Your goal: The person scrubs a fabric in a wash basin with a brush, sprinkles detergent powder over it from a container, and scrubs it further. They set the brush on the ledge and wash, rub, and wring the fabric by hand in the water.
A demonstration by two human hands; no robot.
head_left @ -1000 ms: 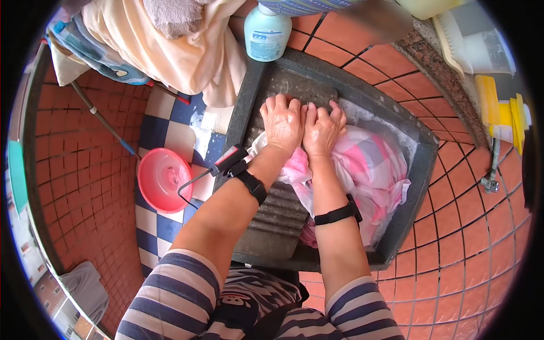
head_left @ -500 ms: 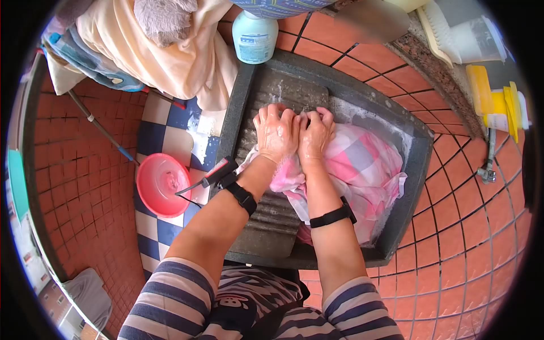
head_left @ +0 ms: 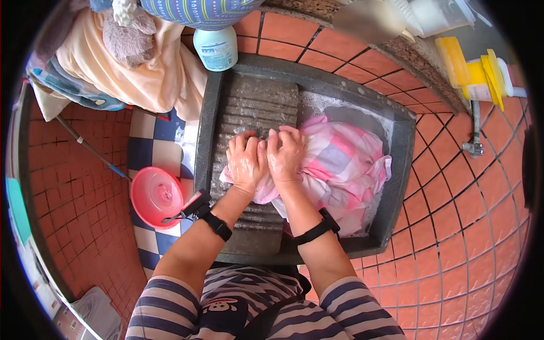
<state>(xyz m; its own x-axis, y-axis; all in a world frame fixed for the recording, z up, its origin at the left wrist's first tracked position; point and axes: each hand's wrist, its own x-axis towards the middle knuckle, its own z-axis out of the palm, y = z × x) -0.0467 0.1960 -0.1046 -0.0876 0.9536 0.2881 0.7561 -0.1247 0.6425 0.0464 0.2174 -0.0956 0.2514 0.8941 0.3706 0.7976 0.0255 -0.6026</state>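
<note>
Pink and white checked cloth (head_left: 343, 164) lies bunched and wet in a dark stone basin (head_left: 405, 170), with suds around its edges. Part of it reaches left onto the ridged washboard (head_left: 255, 102). My left hand (head_left: 246, 163) is closed over this part, pressing it against the ridges. Right beside it, my right hand (head_left: 284, 153) has its fingers curled on the same cloth. Both hands are wet, and their thumbs are close together. The cloth beneath the palms is mostly hidden.
A pink bowl (head_left: 157, 197) stands on the checkered floor at the left. Behind the basin is a pale blue bottle (head_left: 216, 50). Peach fabric (head_left: 136, 73) hangs at the upper left. Yellow containers (head_left: 481, 73) and a metal tap (head_left: 474, 148) are at the right.
Both hands have come down the washboard, nearer my body, with the cloth under them. The whole view has shifted, so the basin appears further left.
</note>
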